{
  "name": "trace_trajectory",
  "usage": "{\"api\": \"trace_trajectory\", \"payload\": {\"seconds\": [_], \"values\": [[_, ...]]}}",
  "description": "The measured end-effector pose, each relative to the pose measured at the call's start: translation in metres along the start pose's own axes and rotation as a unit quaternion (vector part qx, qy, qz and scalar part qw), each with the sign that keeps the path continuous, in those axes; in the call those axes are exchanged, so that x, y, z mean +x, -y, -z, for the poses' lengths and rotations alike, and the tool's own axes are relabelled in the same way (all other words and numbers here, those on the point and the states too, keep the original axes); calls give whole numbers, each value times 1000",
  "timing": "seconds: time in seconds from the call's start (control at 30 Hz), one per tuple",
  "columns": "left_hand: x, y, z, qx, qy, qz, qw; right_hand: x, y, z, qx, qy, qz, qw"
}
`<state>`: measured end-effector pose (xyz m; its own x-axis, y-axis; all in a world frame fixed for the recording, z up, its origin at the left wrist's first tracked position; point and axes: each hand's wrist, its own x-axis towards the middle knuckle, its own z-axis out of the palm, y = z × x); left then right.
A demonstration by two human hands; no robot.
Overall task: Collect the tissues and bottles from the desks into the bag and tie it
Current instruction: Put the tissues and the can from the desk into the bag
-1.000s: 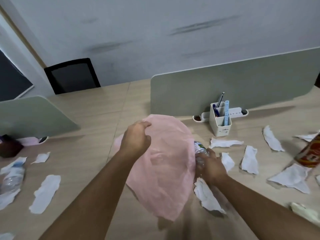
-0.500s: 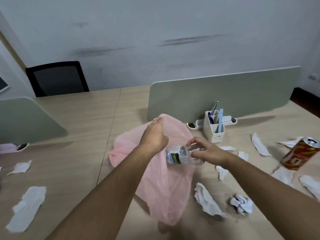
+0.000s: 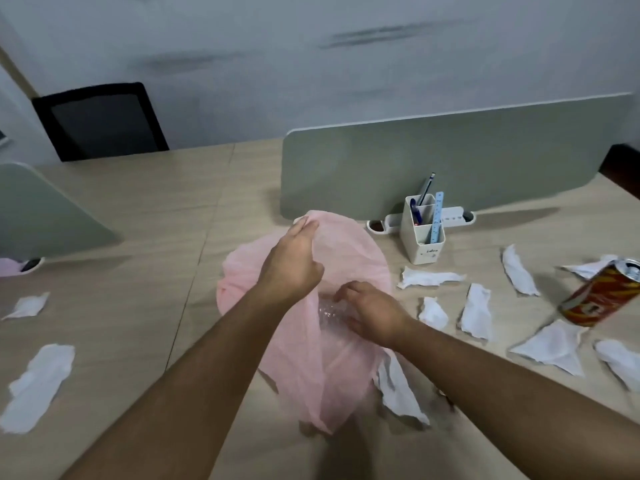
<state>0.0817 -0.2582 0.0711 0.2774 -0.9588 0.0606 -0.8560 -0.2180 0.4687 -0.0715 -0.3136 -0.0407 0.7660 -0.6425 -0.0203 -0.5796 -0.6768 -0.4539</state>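
Two hands work at the bag (image 3: 311,375): the left hand (image 3: 291,268) pinches its rim, lifting the mouth, and the right hand (image 3: 375,318) grips a bottle (image 3: 328,311) just inside that mouth. The bottle looks empty, light and crushable, best held round its body. The bag is thin, soft and slippery. Feather-light tissues (image 3: 478,311) lie right and left of the bag.
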Motion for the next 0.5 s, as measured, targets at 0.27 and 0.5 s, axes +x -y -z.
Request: {"api": "trace_trajectory", "payload": {"seconds": [0.27,0.5], "values": [[-15,-11,-18,25,7,21,999,-101,-29,2,-56,160,15,985],[-17,-4,-27,53,4,18,998,-93,-49,-20,74,199,-106,971]]}}
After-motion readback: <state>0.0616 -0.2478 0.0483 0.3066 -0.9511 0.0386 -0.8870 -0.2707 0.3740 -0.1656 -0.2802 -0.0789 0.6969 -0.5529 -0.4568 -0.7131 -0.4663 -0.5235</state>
